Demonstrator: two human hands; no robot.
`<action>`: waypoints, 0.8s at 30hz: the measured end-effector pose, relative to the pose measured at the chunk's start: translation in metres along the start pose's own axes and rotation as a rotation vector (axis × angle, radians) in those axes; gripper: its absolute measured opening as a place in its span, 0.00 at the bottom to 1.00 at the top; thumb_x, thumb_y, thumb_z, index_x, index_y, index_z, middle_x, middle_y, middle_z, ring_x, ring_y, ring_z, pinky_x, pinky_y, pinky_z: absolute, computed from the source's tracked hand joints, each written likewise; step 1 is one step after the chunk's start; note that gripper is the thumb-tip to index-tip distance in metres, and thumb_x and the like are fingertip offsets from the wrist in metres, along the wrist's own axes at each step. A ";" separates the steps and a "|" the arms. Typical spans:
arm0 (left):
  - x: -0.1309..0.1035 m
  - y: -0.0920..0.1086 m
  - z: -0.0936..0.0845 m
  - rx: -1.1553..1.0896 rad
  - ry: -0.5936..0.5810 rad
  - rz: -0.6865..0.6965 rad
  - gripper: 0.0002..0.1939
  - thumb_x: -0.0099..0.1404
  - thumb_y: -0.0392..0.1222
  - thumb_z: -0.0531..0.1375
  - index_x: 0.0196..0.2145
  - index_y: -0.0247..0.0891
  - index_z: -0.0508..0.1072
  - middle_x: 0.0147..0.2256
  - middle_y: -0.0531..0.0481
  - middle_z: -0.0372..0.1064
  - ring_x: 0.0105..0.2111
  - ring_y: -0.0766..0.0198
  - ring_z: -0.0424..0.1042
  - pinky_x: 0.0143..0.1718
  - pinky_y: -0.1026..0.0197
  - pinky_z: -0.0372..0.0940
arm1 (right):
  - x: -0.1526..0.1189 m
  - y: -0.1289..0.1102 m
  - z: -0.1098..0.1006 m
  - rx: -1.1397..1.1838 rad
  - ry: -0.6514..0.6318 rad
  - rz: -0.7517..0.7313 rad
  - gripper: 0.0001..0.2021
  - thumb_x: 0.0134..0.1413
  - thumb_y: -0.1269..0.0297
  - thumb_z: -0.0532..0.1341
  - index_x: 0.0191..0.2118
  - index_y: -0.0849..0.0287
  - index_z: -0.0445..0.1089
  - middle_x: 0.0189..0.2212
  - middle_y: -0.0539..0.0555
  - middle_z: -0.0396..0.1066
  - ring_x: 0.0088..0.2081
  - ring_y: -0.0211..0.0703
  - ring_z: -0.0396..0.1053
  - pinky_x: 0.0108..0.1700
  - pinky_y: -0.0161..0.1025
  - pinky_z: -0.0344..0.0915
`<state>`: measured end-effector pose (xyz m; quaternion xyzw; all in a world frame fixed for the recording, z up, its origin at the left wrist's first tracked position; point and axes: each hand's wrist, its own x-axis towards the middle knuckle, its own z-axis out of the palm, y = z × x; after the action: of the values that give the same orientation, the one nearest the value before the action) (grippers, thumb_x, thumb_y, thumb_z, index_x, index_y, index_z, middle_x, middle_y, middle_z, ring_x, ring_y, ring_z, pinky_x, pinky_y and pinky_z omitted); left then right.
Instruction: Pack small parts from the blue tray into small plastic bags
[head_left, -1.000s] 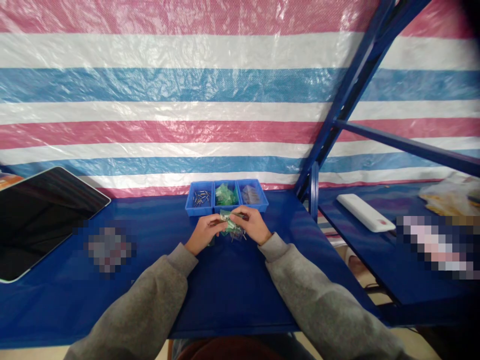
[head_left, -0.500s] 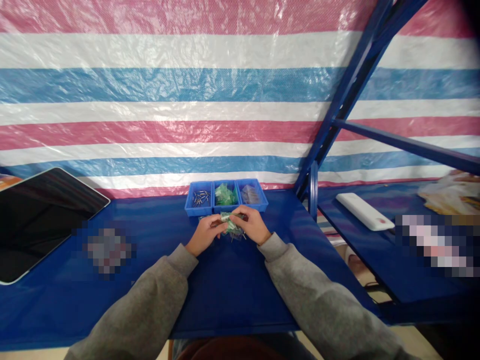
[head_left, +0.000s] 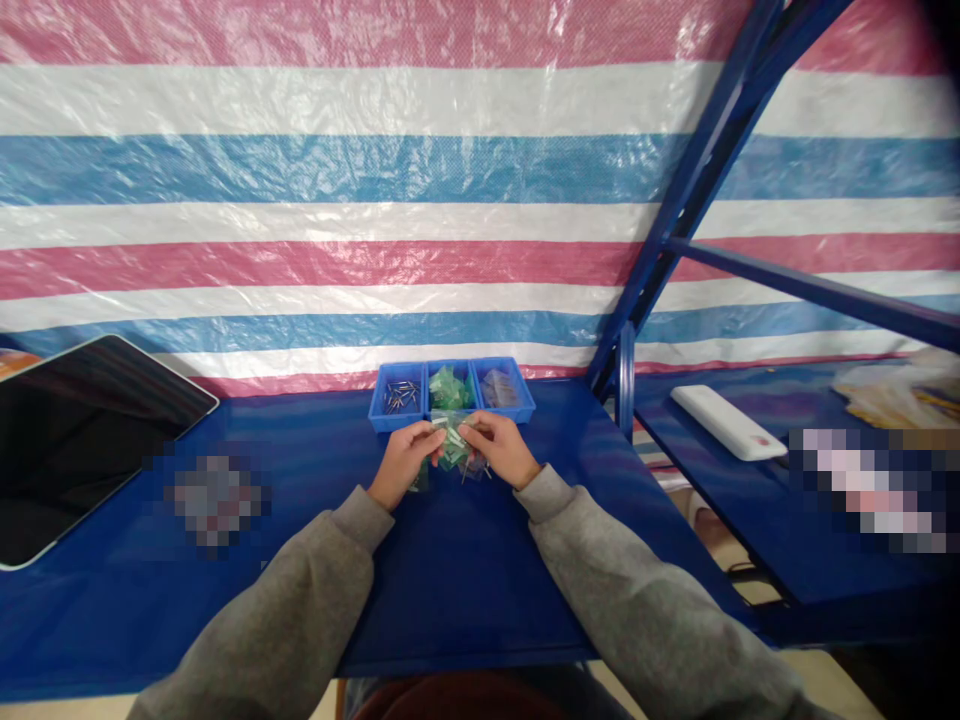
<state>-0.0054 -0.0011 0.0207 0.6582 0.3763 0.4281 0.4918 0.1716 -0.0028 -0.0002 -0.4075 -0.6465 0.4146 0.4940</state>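
Observation:
Between my two hands is a small clear plastic bag [head_left: 451, 440] with green and white pieces in it. My left hand [head_left: 406, 460] pinches its left edge, and my right hand [head_left: 504, 447] pinches the right edge. Beneath my right fingers lies a small bundle of thin metal pieces [head_left: 475, 468], partly hidden. Another greenish packet [head_left: 420, 480] shows below my left fingers. Just beyond my hands stands a blue three-compartment bin [head_left: 379, 415]: metal pins [head_left: 402, 397] at left, green packets [head_left: 448, 387] in the middle, clear bags [head_left: 498, 388] at right.
A tablet with a dark screen [head_left: 97, 440] lies on the left of the blue table [head_left: 465, 590]. Blue metal framing [head_left: 675, 220] rises at right. A white power bank [head_left: 727, 422] and a plastic bag [head_left: 904, 385] sit on the right-hand table. Two patches are blurred.
The bag between my hands is spread wider and stands more upright, showing more of its contents. My fingers have moved slightly apart. The packet below my left hand shows more.

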 end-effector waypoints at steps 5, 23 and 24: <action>0.002 -0.002 0.000 -0.007 -0.039 -0.021 0.13 0.58 0.45 0.59 0.26 0.31 0.70 0.22 0.53 0.65 0.22 0.69 0.63 0.27 0.65 0.57 | 0.000 0.002 0.000 -0.023 0.021 -0.031 0.13 0.53 0.55 0.57 0.29 0.60 0.65 0.19 0.48 0.64 0.19 0.35 0.61 0.22 0.32 0.59; 0.002 -0.007 0.000 0.122 -0.095 0.034 0.15 0.63 0.48 0.53 0.33 0.31 0.69 0.24 0.52 0.66 0.20 0.70 0.62 0.24 0.66 0.58 | -0.001 0.002 0.003 -0.097 -0.077 -0.044 0.12 0.51 0.57 0.59 0.31 0.62 0.68 0.23 0.49 0.67 0.24 0.35 0.62 0.27 0.33 0.60; 0.002 -0.007 0.000 0.132 -0.087 0.040 0.15 0.63 0.48 0.53 0.32 0.31 0.69 0.24 0.52 0.66 0.20 0.70 0.62 0.25 0.66 0.58 | -0.001 0.002 0.004 -0.112 -0.072 -0.049 0.12 0.51 0.57 0.59 0.31 0.62 0.68 0.22 0.49 0.66 0.24 0.35 0.62 0.27 0.33 0.59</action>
<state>-0.0054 0.0023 0.0147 0.7147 0.3686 0.3831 0.4545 0.1683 -0.0034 -0.0032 -0.4036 -0.6959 0.3798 0.4567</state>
